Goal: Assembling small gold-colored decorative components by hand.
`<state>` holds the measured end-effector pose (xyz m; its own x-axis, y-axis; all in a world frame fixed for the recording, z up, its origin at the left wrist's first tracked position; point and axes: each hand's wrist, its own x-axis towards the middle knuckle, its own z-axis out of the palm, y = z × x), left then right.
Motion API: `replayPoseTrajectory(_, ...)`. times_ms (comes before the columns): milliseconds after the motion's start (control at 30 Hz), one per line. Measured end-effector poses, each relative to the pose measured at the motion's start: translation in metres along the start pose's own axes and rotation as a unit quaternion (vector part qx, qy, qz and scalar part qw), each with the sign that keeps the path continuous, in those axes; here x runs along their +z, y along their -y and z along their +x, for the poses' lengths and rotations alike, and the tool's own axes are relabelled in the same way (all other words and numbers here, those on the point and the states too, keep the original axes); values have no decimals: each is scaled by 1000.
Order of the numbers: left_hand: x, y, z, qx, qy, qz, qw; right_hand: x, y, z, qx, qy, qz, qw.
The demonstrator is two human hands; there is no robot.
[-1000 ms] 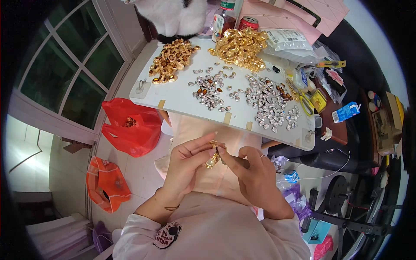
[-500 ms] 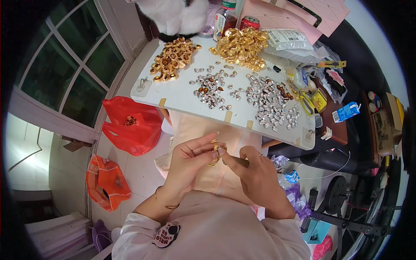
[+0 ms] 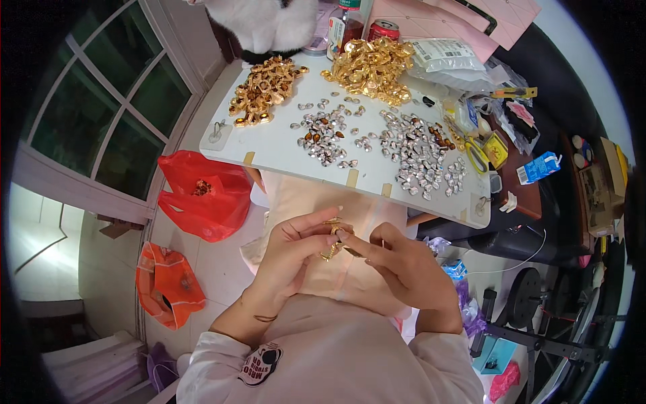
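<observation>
Between the two hands, over the lap and just below the near edge of the table (image 3: 282, 145), sits a small gold piece (image 3: 332, 237). It is pinched from both sides: the left hand (image 3: 291, 254) has its fingers curled round it from the left, thumb and fingertips closed on it, and the right hand (image 3: 409, 268) meets it from the right with thumb and forefinger narrowed to its tip. Each grip is closed on the piece; how it is shaped I cannot tell, it is too small and half covered by fingers.

Beyond the hands the white table carries sorted heaps. Silver pieces (image 3: 417, 151) lie spread across the middle and right, with a smaller scatter to their left. Two gold heaps sit at the far edge, the left gold heap (image 3: 261, 90) near the window side and the right gold heap (image 3: 371, 66) beside a plastic bag (image 3: 444, 57). A red can (image 3: 383, 29) stands behind that heap. Yellow scissors (image 3: 476, 153) lie at the right end of the table, and a blue carton (image 3: 540, 167) lies on the dark surface past it.

Down on the floor to the person's left, a red bag (image 3: 205, 195) stands open just beside the table, and an orange bag (image 3: 168, 283) lies nearer the wall.
</observation>
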<state>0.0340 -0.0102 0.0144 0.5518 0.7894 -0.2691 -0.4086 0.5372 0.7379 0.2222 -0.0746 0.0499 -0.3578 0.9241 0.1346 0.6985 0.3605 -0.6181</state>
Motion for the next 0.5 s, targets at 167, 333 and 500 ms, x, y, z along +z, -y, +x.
replayPoseTrajectory(167,4,-5,-1,-11,-32,-41,999,21,-7,-6,26,-117,280,952)
replayPoseTrajectory(333,5,0,-2,38,-6,-54,998,46,4,-6,215,-58,693,685)
replayPoseTrajectory(500,1,12,-2,123,37,-10,992,50,8,-1,204,4,782,589)
